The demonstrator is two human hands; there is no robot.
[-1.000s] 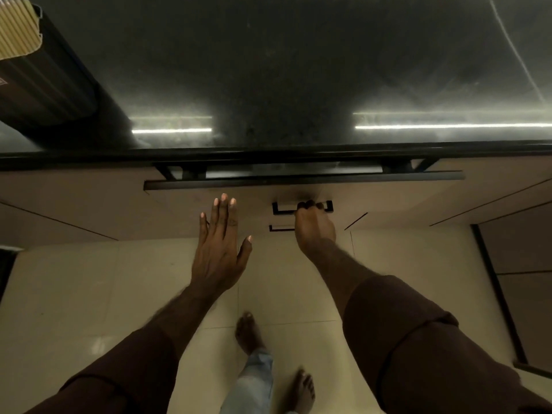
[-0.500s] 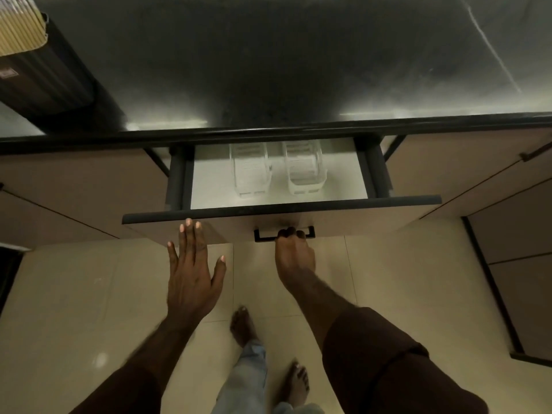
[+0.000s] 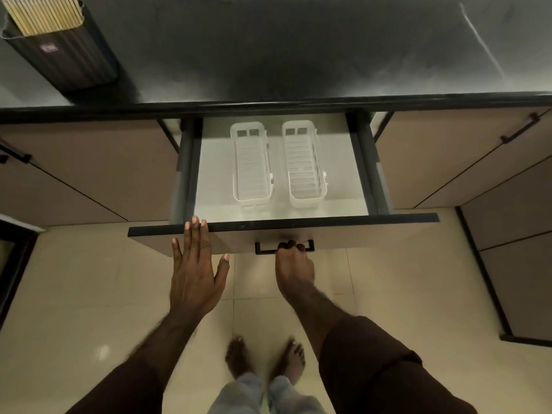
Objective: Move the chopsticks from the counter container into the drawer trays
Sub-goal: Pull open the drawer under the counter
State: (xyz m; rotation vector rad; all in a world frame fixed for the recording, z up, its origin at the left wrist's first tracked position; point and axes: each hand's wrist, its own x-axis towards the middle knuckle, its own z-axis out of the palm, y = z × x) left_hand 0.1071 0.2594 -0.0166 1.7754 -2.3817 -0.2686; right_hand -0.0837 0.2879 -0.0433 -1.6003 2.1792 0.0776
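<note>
Here, I stand barefoot on pale floor tiles (image 3: 388, 294), looking down at an open drawer (image 3: 283, 227) pulled out from under a dark counter (image 3: 298, 55). My right hand (image 3: 294, 265) is curled around the black bar handle (image 3: 310, 245) on the drawer's front panel, fingers wrapped over the bar. My left hand (image 3: 195, 270) is flat and spread, fingers apart, holding nothing; its fingertips (image 3: 195, 221) overlap the dark top edge of the drawer front, left of the handle, though I cannot tell if they press on it.

Inside the drawer, on its pale floor, lie two white slotted plastic trays side by side, their long sides running near to far. The left tray (image 3: 252, 162) and the right tray (image 3: 303, 162) sit close together with a narrow gap between them, in the middle of the drawer. Both hold nothing.

The chopsticks (image 3: 41, 11) are well apart from the drawer, at the far left of the counter. They are pale yellow sticks, bundled upright in a dark ribbed container (image 3: 68, 58), their tips showing above its rim.

Beige cabinet fronts (image 3: 83, 168) flank the drawer on both sides. My dark brown sleeves (image 3: 388, 369) cover both forearms near me.
</note>
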